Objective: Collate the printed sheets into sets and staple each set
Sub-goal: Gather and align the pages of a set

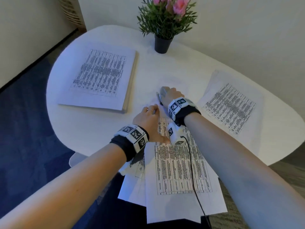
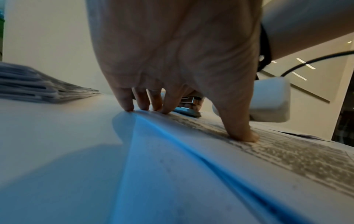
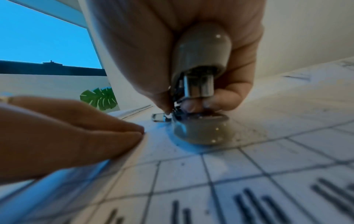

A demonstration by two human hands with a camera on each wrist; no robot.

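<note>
Stapling is the step in hand, by the look of it. Your right hand (image 1: 172,95) is curled round the stapler (image 3: 199,84) at the centre of the head view, thumb on one side and fingers (image 3: 216,103) wrapped beneath the upper arm, its base resting on the top corner of the set (image 1: 178,171). Your left hand (image 1: 148,119) lies just left of the stapler, fingers nearly straight and pressing the sheets flat, thumb planted on the printed grid; it grips nothing.

Next you will likely need a firm squeeze straight down, with your left fingertips (image 2: 128,106) clear of the stapler's mouth, which sits very close to them. I cannot tell whether the corner is fully seated in the mouth.

Watch the lower frame: the set overhangs the table (image 1: 92,129) edge towards you, and sheets beneath it fan out askew. Open table lies between the thick stack (image 1: 99,76) at upper left and the smaller pile (image 1: 231,104) at right; the potted plant (image 1: 165,22) stands well apart at top.
</note>
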